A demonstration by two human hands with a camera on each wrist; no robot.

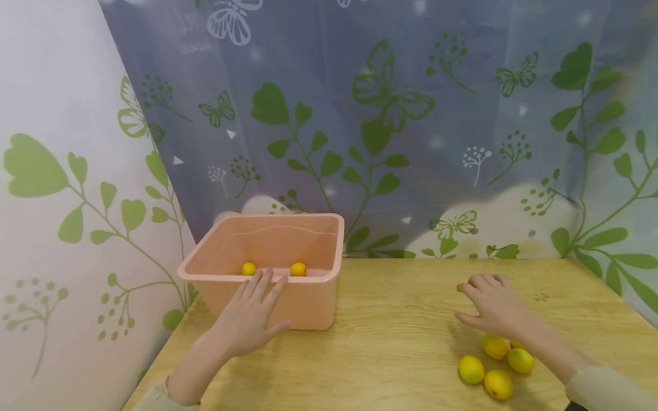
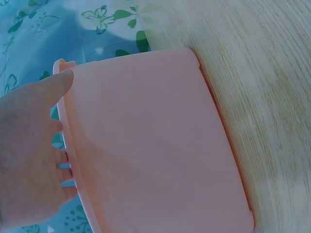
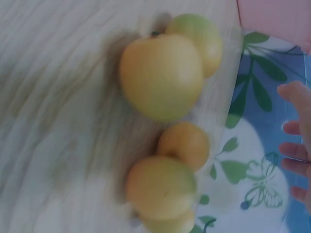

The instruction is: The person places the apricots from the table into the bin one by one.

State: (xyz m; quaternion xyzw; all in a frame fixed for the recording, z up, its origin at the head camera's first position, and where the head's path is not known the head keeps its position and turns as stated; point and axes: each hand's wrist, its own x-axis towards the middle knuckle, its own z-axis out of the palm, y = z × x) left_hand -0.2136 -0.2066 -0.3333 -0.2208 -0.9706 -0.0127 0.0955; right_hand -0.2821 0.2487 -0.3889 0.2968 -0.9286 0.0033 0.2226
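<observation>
My left hand (image 1: 247,325) is at the front rim of a salmon-pink plastic bin (image 1: 311,305), fingers stretched out toward its inside. In the left wrist view the thumb (image 2: 60,86) lies by the rim; whether it presses there I cannot tell. Two small yellow fruits (image 1: 298,269) lie inside the bin. At the right, my right hand (image 1: 496,305) hovers, loosely bent and holding nothing, just beyond a cluster of several yellow-green fruits (image 1: 471,369). One of them is partly hidden by others and the forearm. From the right wrist, a larger-looking fruit (image 3: 163,77) shows a dark stem spot.
The bin and loose fruits stand on a light wood-grain table (image 1: 390,331). Behind it hangs a blue-grey cloth (image 1: 319,45) with green leaves and butterflies. A pale patterned wall covering (image 1: 46,240) borders the left side.
</observation>
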